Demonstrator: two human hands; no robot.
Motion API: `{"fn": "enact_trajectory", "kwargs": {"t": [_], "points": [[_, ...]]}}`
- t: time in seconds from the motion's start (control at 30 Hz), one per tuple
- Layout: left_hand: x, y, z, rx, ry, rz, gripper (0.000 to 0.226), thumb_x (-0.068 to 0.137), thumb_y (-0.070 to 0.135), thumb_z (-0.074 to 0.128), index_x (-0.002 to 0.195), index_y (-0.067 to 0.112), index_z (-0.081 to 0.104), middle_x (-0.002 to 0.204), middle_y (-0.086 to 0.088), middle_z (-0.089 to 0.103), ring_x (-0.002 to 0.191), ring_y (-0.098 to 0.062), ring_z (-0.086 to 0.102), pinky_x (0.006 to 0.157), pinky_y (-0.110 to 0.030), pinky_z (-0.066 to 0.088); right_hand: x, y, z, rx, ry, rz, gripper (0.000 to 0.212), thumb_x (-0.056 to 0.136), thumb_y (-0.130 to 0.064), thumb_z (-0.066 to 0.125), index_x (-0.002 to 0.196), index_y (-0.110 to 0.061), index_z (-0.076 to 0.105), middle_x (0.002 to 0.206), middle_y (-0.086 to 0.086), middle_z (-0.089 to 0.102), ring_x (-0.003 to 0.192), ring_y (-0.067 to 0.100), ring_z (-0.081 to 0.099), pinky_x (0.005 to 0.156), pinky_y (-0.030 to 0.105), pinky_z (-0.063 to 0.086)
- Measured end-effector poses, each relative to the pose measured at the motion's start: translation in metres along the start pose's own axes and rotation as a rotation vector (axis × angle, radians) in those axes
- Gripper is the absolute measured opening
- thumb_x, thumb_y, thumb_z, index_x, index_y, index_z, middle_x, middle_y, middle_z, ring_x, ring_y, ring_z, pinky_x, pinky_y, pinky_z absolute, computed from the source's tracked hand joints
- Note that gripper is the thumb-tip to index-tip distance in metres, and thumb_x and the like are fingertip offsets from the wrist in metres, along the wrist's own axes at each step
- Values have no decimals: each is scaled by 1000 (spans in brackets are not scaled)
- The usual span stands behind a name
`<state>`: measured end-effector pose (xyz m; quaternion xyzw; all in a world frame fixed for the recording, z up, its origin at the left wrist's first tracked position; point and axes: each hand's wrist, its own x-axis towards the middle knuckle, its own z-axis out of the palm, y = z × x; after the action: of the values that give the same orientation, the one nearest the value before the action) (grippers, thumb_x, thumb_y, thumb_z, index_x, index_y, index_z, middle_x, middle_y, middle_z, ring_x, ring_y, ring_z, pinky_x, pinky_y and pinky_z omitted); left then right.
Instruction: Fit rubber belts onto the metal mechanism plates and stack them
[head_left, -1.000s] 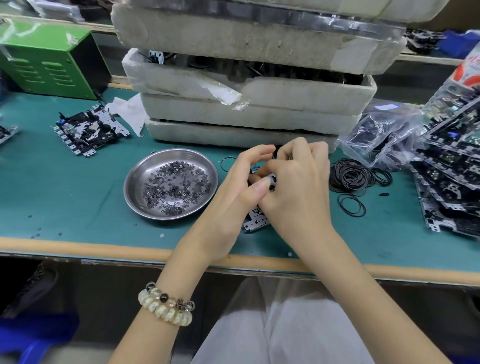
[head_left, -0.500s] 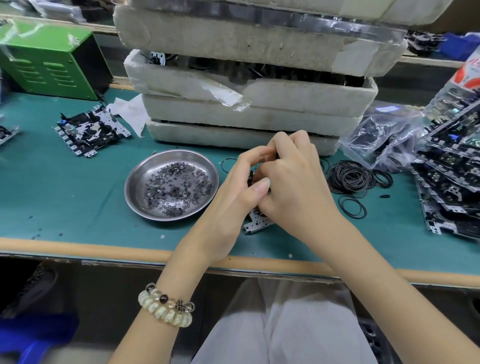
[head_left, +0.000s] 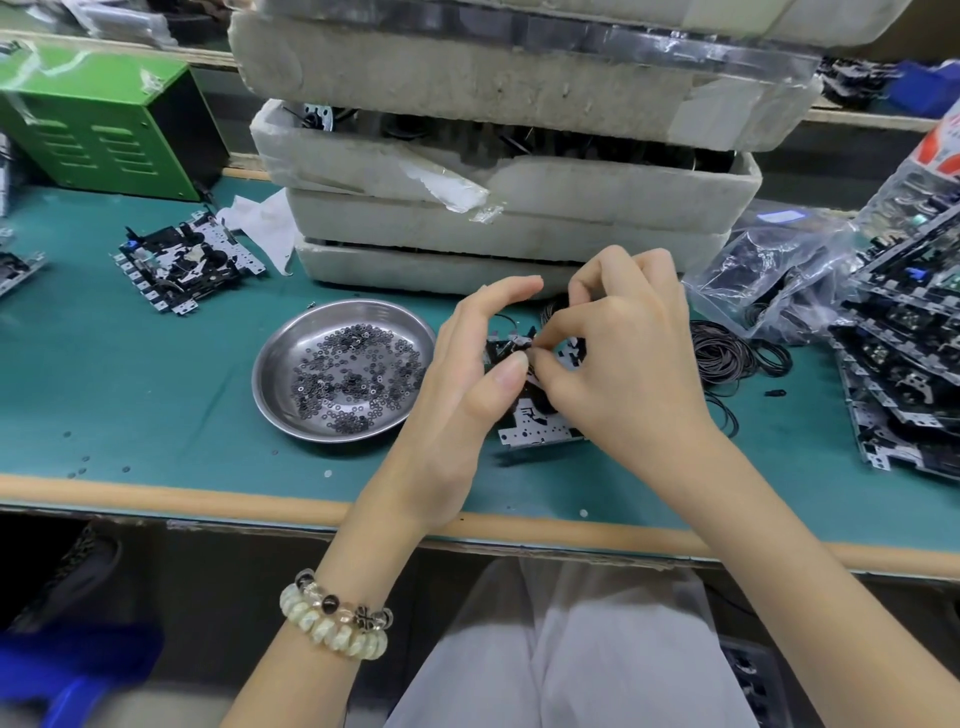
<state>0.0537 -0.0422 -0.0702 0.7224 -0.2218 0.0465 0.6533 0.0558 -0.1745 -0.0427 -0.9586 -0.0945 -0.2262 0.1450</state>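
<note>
A metal mechanism plate (head_left: 537, 430) lies tilted on the green mat between my hands, its perforated lower edge showing. My left hand (head_left: 462, 379) grips its left side, thumb on top and fingers raised and loosely spread. My right hand (head_left: 628, 364) is curled over the plate, and its thumb and fingertips pinch a thin black rubber belt (head_left: 549, 313) against the plate's top. Most of the plate is hidden by the hands. Loose rubber belts (head_left: 724, 358) lie in a pile just right of my right hand. Finished plates (head_left: 909, 374) are stacked at the far right.
A steel dish (head_left: 291, 332) of small black washers sits left of my hands. Stacked foam trays (head_left: 519, 213) rise right behind them. A plastic bag (head_left: 779, 270) of parts lies at back right, a lone plate (head_left: 187, 265) and a green box (head_left: 104, 124) at left.
My left fingers have lifted and spread away from my right hand, so more of the plate shows. My right hand stays curled at the plate's top.
</note>
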Motion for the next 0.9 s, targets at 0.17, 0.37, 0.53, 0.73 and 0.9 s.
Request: {"fn": "enact_trajectory", "kwargs": {"t": [0.17,0.37,0.53,0.73,0.9], "points": [[-2,-6,2,-42,23,-68,64,69,55,36,126,28,42,141,-2,49,136,-14,44,109,-19,33,1,2,0,32,26,37,4,75,-17,76,75,-14,78,88,2,45,95,31,42,84,46,38],[-6,-7,0,-79,35,-68,80,71,56,38,141,18,42,151,-4,45,139,-6,41,107,-16,35,-1,1,2,24,21,45,5,78,-17,74,78,-14,78,89,0,42,97,29,40,84,41,35],[-9,-11,-2,-102,40,-47,78,76,54,40,145,18,42,149,7,46,135,7,40,104,-14,37,1,1,-3,26,4,34,4,76,-17,76,78,-15,78,88,-2,42,97,28,40,84,40,34],[-12,-15,-7,-89,-2,-5,49,90,52,39,137,43,44,146,26,44,144,-1,32,111,-40,28,-2,0,-4,15,-9,49,5,78,-15,73,76,-13,78,88,0,42,96,29,40,85,42,35],[-11,-10,-4,-76,-44,-53,57,85,55,38,139,35,42,143,33,43,142,6,30,110,-28,27,-7,-1,-5,-13,55,30,4,73,-10,74,69,-10,76,87,2,45,93,32,43,79,43,36]]}}
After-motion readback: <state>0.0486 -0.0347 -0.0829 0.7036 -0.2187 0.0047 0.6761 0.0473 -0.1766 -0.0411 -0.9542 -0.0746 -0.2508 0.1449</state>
